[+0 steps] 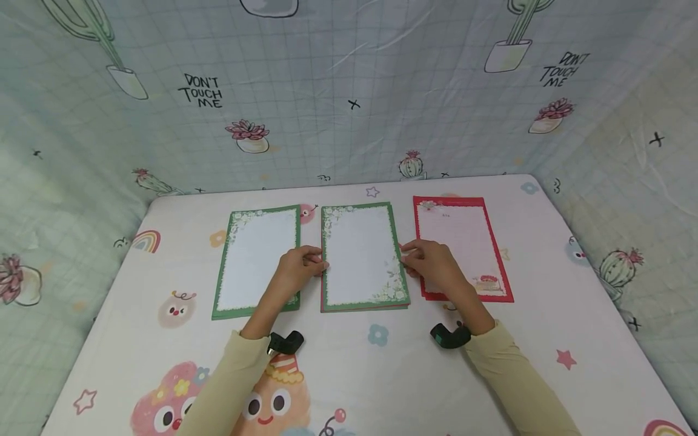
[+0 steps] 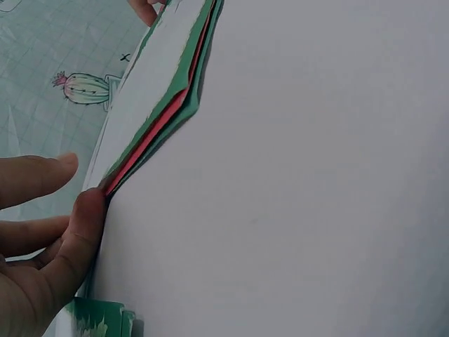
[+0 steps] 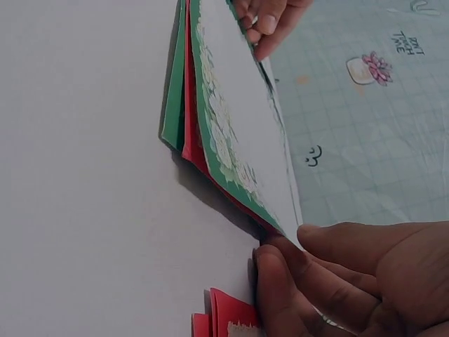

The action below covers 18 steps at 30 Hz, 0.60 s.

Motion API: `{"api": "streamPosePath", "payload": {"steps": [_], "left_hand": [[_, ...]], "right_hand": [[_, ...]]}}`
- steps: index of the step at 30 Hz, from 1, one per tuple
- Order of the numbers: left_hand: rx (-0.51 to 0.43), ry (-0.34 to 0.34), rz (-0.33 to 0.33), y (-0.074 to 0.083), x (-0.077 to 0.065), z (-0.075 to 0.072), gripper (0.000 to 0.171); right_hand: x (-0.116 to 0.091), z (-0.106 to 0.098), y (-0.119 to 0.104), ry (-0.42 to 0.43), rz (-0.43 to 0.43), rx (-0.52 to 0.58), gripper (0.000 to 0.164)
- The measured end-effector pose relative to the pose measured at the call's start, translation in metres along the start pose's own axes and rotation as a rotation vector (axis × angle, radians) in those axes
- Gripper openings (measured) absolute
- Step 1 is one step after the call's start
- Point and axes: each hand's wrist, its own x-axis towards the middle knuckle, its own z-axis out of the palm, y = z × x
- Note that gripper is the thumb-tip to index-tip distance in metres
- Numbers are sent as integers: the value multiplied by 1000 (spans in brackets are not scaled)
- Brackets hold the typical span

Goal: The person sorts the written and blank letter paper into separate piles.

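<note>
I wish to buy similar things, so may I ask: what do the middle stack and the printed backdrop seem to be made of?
Middle stack: probably paper or thin card, matte; its thin layers bow and separate at the edge. Printed backdrop: perhaps fabric or soft plastic sheeting, slightly shiny at the creases.

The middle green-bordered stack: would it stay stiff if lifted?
The middle stack would probably flex, since its side edge bows in the right wrist view. Gaps show between its green and red layers, so they might slip apart. It looks thin, so likely light.
</note>
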Motion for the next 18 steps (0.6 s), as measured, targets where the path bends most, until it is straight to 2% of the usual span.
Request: {"api": "streamPosePath", "payload": {"steps": [10, 18], "left_hand": [[-64, 34, 16, 1, 3, 9, 41], [-112, 34, 0, 0, 1, 7, 40]], "right_hand": [[9, -3, 2, -19, 18, -28, 39], [18, -2, 4, -23, -11, -35, 38]]}}
